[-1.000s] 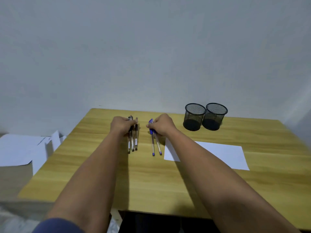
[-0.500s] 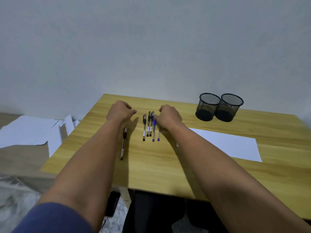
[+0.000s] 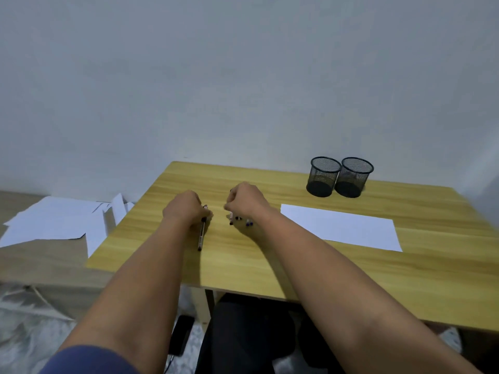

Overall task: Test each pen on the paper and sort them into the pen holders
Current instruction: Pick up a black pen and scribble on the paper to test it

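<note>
Right hand (image 3: 244, 202) now bunching pens (image 3: 239, 219), apparently gripped

Both my forearms stretched forward, converging toward middle, backs of hands up. Dark blue sleeve edge visible at left upper arm; right arm bare. My left hand (image 3: 186, 209): fingers curled under, knuckles forward, wrist straight; fingertips hidden beneath hand, so what they grip cannot be told. My right hand (image 3: 247, 202): fist-like, fingers curled down and tucked, wrist slightly bent inward. Hands near each other, not touching. Some motion blur on both hands.
</note>
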A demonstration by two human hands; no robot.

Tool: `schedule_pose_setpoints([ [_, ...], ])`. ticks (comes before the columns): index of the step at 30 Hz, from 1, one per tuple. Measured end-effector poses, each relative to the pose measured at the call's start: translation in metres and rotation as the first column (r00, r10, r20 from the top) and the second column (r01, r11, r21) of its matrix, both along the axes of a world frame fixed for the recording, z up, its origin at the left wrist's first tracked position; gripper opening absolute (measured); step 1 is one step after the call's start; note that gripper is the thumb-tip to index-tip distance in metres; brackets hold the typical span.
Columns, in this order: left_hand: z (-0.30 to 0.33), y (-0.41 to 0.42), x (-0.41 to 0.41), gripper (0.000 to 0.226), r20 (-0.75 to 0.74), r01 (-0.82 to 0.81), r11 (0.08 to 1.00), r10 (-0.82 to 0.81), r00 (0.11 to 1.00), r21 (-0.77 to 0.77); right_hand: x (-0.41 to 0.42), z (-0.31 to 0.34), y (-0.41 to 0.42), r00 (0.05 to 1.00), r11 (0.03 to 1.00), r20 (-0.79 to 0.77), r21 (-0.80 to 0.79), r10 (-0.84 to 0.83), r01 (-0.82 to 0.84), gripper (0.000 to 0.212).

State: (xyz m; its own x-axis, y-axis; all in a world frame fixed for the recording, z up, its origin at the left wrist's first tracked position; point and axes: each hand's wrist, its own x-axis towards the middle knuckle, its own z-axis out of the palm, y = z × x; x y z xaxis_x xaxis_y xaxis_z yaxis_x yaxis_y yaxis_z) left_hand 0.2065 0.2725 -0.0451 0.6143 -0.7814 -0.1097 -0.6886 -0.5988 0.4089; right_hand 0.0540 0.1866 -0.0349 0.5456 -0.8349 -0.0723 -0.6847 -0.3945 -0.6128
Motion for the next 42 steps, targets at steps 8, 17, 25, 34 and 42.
schedule_pose_setpoints([
  [8, -0.001, -0.003, -0.005, 0.051, -0.067, -0.029, 0.997, 0.025, 0.997, -0.071, -0.016, -0.008, 0.006, 0.994, 0.991, 0.094, 0.122, 0.052, -0.063, 0.005],
  [17, 0.072, -0.026, -0.042, 0.007, -0.813, -0.377, 0.866, -0.054, 0.58, -0.327, -0.054, 0.021, 0.003, 0.803, 0.93, 0.596, 0.298, -0.004, -0.216, 0.049],
  [25, 0.098, -0.052, -0.082, 0.01, -0.888, -0.444, 0.809, -0.194, 0.417, -0.385, -0.094, 0.053, -0.018, 0.601, 0.938, 0.771, 0.333, -0.21, -0.098, 0.016],
  [34, 0.091, -0.06, -0.116, 0.032, -0.736, 0.002, 0.874, -0.41, 0.538, -0.486, -0.121, 0.069, -0.048, 0.382, 0.864, 0.789, 0.501, -0.481, 0.052, 0.022],
  [42, 0.09, -0.078, -0.158, 0.044, -0.506, 0.307, 0.813, -0.557, 0.659, -0.495, -0.129, 0.058, -0.066, 0.435, 0.829, 0.712, 0.527, -0.55, 0.186, 0.029],
])
